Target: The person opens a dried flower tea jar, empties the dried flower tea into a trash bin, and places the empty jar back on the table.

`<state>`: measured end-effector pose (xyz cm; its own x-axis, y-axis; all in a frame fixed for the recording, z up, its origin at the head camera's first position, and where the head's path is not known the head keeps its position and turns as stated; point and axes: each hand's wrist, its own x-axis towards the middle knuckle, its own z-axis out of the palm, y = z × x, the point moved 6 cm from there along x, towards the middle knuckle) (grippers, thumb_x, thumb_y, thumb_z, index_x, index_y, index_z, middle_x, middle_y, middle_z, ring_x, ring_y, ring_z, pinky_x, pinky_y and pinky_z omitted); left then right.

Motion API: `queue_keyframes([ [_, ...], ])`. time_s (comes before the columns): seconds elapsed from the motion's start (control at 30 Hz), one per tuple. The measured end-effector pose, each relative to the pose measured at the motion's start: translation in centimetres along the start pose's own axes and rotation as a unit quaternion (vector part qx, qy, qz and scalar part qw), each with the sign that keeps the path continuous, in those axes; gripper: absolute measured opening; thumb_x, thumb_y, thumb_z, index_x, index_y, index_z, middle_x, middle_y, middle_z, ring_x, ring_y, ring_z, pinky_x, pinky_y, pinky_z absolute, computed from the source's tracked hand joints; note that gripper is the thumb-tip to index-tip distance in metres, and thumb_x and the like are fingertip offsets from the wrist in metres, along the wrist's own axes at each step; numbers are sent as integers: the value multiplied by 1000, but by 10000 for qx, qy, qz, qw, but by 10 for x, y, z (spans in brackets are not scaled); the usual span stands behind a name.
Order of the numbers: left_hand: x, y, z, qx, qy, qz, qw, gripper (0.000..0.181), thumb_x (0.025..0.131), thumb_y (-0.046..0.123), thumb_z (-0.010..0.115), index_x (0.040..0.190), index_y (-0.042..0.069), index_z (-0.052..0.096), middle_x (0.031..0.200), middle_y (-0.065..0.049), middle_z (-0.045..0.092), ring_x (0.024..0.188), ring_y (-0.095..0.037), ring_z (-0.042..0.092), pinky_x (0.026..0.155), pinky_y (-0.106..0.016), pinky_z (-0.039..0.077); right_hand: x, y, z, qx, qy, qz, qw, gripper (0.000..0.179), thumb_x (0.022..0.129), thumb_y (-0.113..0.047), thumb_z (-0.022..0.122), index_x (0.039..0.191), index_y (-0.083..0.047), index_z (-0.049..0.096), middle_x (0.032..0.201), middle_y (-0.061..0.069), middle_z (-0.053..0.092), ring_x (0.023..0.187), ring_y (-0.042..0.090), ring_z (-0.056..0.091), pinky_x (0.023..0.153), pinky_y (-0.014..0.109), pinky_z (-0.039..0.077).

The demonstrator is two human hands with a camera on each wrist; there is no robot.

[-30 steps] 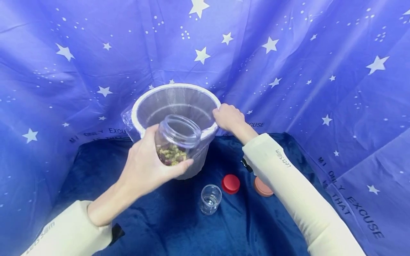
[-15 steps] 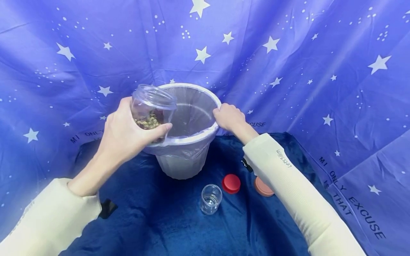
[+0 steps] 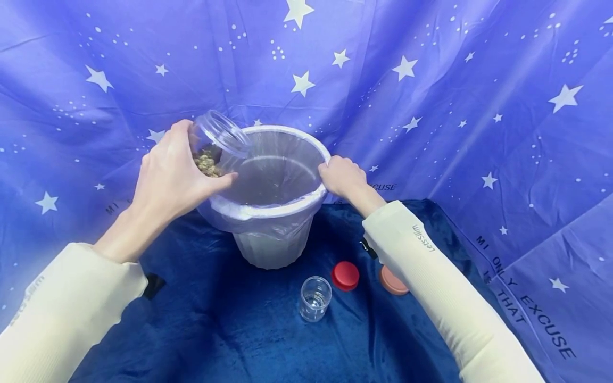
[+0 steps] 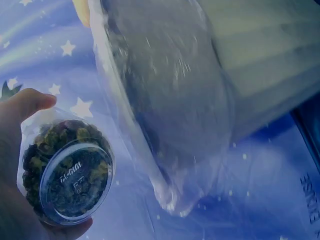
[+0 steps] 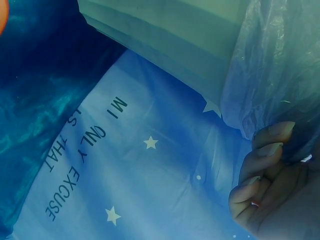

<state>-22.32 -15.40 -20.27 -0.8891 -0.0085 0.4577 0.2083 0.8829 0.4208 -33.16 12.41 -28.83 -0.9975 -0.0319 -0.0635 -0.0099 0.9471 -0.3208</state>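
Observation:
My left hand (image 3: pixel 170 170) grips a clear, lidless jar (image 3: pixel 222 133) partly filled with dried yellow-green and dark bits, likely dried flowers (image 3: pixel 207 162). The jar tilts to the right, its mouth over the left rim of a white bin (image 3: pixel 273 250) lined with a clear plastic bag (image 3: pixel 217 213). Seen in the left wrist view, the jar's round base (image 4: pixel 76 182) faces the camera, thumb and fingers around its sides. On the bin's right rim, my right hand (image 3: pixel 344 175) holds the edge with curled fingers (image 5: pixel 262 155), the bag's plastic right beside them.
In front of the bin stands a clear open jar (image 3: pixel 316 299) on dark blue cloth (image 3: pixel 230 324). A red lid (image 3: pixel 345 275) lies to its right, and an orange-pink lid (image 3: pixel 394 280) is partly hidden by the right sleeve. Blue star-patterned curtain (image 3: pixel 431 133) hangs behind.
My left hand has carried the jar left and up from in front of the bin to its left rim, tipping it rightward. The right hand stays on the rim.

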Motion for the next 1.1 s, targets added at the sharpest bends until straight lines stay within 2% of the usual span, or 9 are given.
queue_keyframes([
  [0.23,3,-9,-5,540,117,439,9975,84,65,36,83,129,-5,46,110,-26,58,98,-44,55,78,-62,47,0,0,-1,5,-40,2,10000,46,99,-40,33,109,-6,61,121,16,63,115,38,60,94,54,47],
  [0.47,4,-17,-8,790,189,602,9949,80,65,35,81,126,-3,46,111,-28,58,98,-49,53,77,-64,45,0,-1,-1,18,-32,-26,10000,46,99,-41,33,110,-6,61,121,16,63,114,38,60,94,54,47],
  [0.77,3,-22,-12,1138,546,1219,9845,77,62,30,83,120,-6,49,111,-33,58,99,-54,54,82,-65,45,-1,-1,0,30,17,-34,10000,44,99,-41,33,106,-7,61,116,15,63,110,37,61,92,54,48],
  [0.87,3,-24,-11,1214,484,1274,9832,76,62,29,82,121,-6,49,112,-34,59,100,-54,54,83,-66,45,-2,-1,0,27,-26,-28,10000,44,99,-41,33,107,-7,61,117,15,63,110,37,60,92,53,48],
  [1.0,3,-24,-9,1315,254,1320,9822,76,60,25,83,120,-5,47,114,-35,57,102,-55,53,88,-66,43,-1,-1,-1,31,-28,14,10000,45,99,-41,33,109,-7,60,119,15,63,112,37,60,93,53,48],
  [1.1,3,-22,-7,1477,195,1479,9777,78,58,24,86,118,-5,45,113,-34,57,103,-55,53,89,-66,43,-1,-1,-1,27,-8,26,10000,45,99,-41,33,109,-7,60,120,16,63,112,37,60,93,53,48],
])
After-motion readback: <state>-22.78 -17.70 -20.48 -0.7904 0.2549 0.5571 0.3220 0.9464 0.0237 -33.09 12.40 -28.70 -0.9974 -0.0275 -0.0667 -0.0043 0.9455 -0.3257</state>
